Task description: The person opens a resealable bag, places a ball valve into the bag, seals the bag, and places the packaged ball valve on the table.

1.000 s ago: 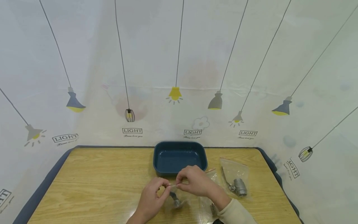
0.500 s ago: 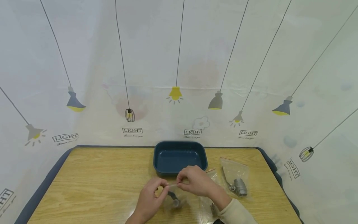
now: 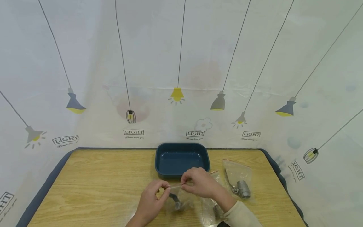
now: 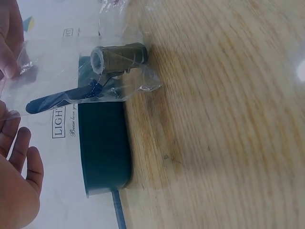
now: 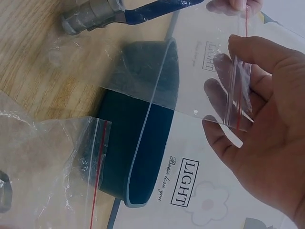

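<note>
Between my hands hangs a clear zip bag with a red line along its top. Inside it lies a metal ball valve with a blue lever handle. My left hand pinches one top corner of the bag between thumb and fingers. At the other end of the seal, my right hand pinches the top edge; the right wrist view shows its thumb on the seal strip. The bag is held up above the table, in front of the dark blue bin.
The dark blue bin stands at the table's back edge. To the right lies a bagged valve on the wooden table. Another zip bag lies partly under my right forearm. A printed cloth hangs behind.
My right hand has slid slightly right along the bag's top, so more of the edge shows between the hands. The left hand has shifted slightly left. The other bags and bin stay put.
</note>
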Available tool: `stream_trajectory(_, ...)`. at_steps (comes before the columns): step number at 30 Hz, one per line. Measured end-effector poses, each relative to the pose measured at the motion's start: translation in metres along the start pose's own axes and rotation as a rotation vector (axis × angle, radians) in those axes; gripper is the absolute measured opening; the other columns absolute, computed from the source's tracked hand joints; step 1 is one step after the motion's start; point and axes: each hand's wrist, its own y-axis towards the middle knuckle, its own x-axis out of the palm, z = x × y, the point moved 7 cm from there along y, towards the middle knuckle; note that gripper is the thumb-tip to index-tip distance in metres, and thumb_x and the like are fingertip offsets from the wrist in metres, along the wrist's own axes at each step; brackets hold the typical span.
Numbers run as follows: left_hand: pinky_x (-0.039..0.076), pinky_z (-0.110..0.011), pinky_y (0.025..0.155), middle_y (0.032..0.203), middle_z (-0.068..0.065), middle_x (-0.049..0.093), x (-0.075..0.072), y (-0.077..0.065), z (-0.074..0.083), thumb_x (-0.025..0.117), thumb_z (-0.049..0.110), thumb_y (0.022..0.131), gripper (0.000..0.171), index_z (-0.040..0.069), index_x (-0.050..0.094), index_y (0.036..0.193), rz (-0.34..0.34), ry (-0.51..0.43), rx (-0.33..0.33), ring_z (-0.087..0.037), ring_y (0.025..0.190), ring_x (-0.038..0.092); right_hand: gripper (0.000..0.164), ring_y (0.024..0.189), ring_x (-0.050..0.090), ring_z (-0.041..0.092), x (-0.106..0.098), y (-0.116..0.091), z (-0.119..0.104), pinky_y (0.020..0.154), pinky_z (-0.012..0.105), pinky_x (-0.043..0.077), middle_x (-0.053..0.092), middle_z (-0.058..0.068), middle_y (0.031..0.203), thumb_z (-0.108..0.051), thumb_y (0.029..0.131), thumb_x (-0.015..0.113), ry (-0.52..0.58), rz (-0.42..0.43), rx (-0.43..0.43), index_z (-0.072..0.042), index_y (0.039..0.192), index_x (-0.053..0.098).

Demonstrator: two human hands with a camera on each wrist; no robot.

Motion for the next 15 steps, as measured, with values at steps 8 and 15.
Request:
stream_trajectory(8,0.045,-0.025,0.063,0.08,0.026,0.054,-0.001,0.001,-0.0004,0.063,0.025,0.086,0.01,0.033,0.059,0.083,0.0,-0.002,0.01,-0.003,0.077,0.054,0.004,0.077,0.054,-0.004,0.0006,-0.0001,0.0025,0.072,0.019,0.046,0.061,-0.02,0.082,-0.031,0.087,0.062,-0.006,0.007,0.004,-0.027,0.086,0.065)
stream_trajectory(15,0.045,-0.024,0.063,0.081,0.027,0.053,-0.0019,0.0019,-0.0031,0.064,0.025,0.086,0.008,0.032,0.06,0.084,0.008,0.007,0.012,-0.002,0.077,0.054,0.007,0.078,0.055,-0.003,0.0002,-0.0002,0.0036,0.073,0.02,0.047,0.061,-0.019,0.083,-0.029,0.087,0.062,-0.008,-0.003,0.014,-0.024,0.087,0.066)
